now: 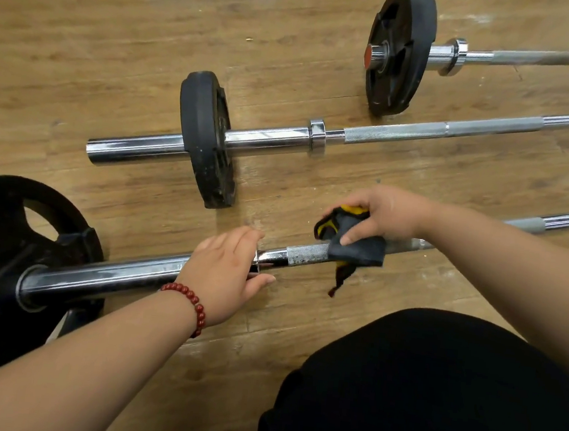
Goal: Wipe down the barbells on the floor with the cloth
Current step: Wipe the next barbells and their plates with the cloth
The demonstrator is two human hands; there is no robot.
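Three chrome barbells lie on the wooden floor. The nearest barbell (113,274) runs from a black plate (10,225) at the lower left toward the right edge. My left hand (226,272), with a red bead bracelet at the wrist, grips this bar at its collar. My right hand (379,216) holds a grey and yellow cloth (356,249) wrapped over the knurled part of the same bar, just right of my left hand. A loose end of the cloth hangs below the bar.
The middle barbell (404,131) carries a black plate (207,140) near its left end. The far barbell (530,58) has a larger black plate (397,50). My knee in black trousers (432,393) fills the lower right. Bare wooden floor (120,29) lies at the upper left.
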